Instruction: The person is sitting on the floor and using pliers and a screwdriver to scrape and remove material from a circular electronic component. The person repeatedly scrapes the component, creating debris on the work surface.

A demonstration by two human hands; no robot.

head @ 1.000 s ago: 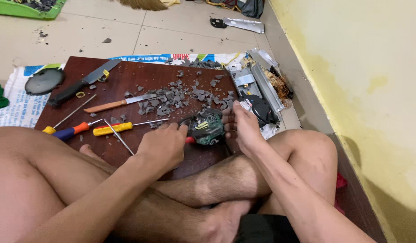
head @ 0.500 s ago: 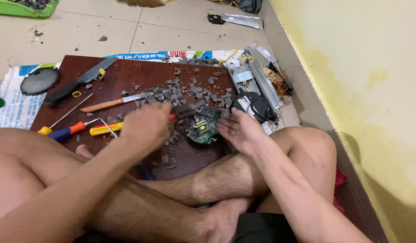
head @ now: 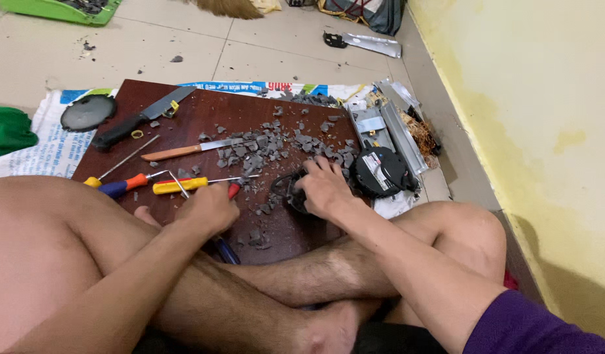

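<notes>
Meanwhile, left hand [head: 207, 208] around red-handled tool [head: 233, 190], right hand [head: 323, 187] over round black part [head: 296, 191]

Dark reddish-brown wooden board [head: 204, 115] lies flat on the pale tiled floor [head: 119, 46], over a printed woven sack [head: 47, 147]. Grey broken fragments [head: 269, 147] lie scattered across its middle. At the far left corner, a black-handled cleaver [head: 142, 118], blade pointing away. A wooden-handled knife [head: 194, 149] lies beside the fragments. Nearer in, a yellow-handled screwdriver [head: 184, 185] and a red-and-blue-handled screwdriver [head: 122, 186] lie just beside each other. A round black disc [head: 87, 112] rests off the board's left corner. At the right, a black round casing [head: 379, 172] sits against grey metal strips [head: 397, 134]. Green tray [head: 60, 9] top left.
</notes>
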